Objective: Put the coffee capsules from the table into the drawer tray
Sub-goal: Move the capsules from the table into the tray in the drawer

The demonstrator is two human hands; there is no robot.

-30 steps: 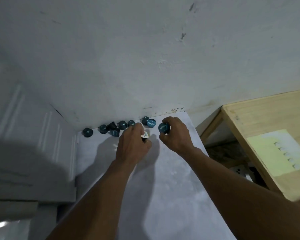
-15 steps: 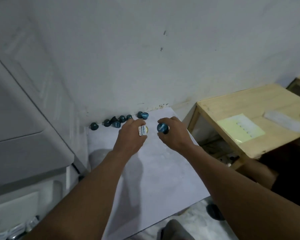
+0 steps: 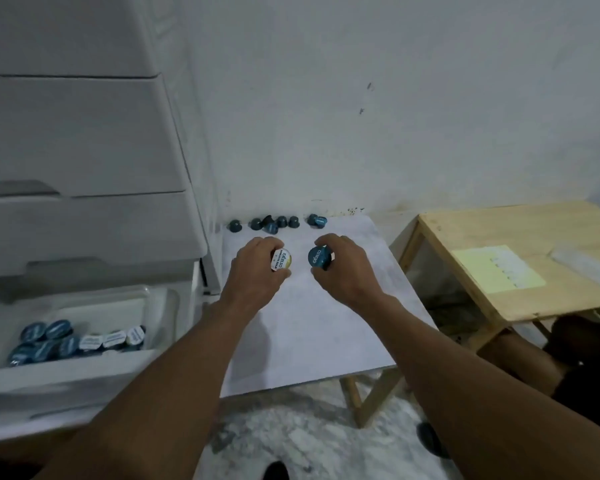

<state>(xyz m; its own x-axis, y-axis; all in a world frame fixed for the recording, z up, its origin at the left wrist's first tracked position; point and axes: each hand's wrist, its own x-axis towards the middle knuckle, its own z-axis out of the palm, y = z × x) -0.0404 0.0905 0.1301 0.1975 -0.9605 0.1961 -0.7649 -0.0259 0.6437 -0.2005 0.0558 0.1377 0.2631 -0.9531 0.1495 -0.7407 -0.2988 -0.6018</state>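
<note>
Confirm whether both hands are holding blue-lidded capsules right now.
No: the left hand holds a white-lidded capsule, and only the right hand holds a blue-lidded capsule.

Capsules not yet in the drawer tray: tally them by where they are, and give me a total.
Blue capsules on the table: 8
White-lidded capsule in the left hand: 1
Blue-lidded capsule in the right hand: 1
Total: 10

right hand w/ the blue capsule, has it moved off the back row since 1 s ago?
Yes. The right hand holding the blue capsule has pulled toward the person, opening a clear gap of bare table from the row of capsules by the wall.
</note>
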